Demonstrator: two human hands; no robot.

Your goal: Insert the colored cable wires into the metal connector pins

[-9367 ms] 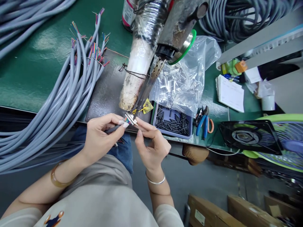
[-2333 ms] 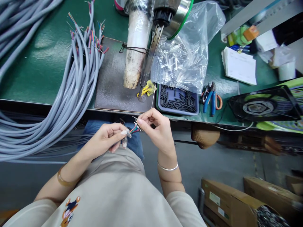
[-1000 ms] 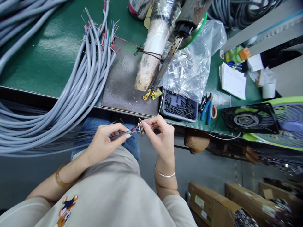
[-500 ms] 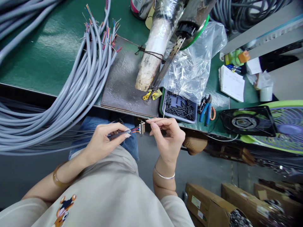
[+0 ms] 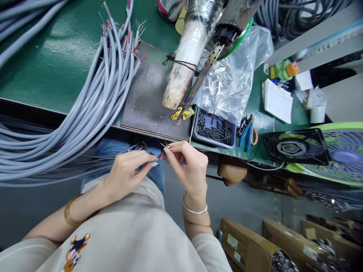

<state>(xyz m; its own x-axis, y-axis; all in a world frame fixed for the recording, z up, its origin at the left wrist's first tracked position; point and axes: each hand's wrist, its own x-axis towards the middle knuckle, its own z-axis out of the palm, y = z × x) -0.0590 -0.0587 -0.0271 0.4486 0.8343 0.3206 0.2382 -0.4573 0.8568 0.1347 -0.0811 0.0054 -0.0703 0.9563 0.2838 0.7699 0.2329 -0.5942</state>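
Note:
My left hand [image 5: 129, 172] is closed in a pinch round the end of a grey cable [image 5: 153, 159]. Thin coloured wires [image 5: 161, 155] fan out of that end towards a small metal connector [image 5: 168, 146], mostly covered by my right fingers. My right hand [image 5: 187, 162] pinches a thin silvery wire [image 5: 163, 145], whose tip pokes out left past thumb and forefinger. Whether those fingers touch the connector too, I cannot tell. Above both hands, a soldering iron [image 5: 206, 62] slants down to a dark plate [image 5: 144, 88], its tip near a yellow piece [image 5: 186, 113].
A thick bundle of grey cables [image 5: 93, 94] hangs over the bench edge at left. Right of the plate stand a tray of black sleeves [image 5: 215, 142], a plastic bag [image 5: 227, 83], pliers [image 5: 246, 136] and a black fan [image 5: 296, 147]. Cardboard boxes [image 5: 244, 241] are on the floor.
My right hand has moved left, bringing the silvery wire across the connector, which is now mostly hidden. My left hand keeps its pinch on the cable, nearly in place.

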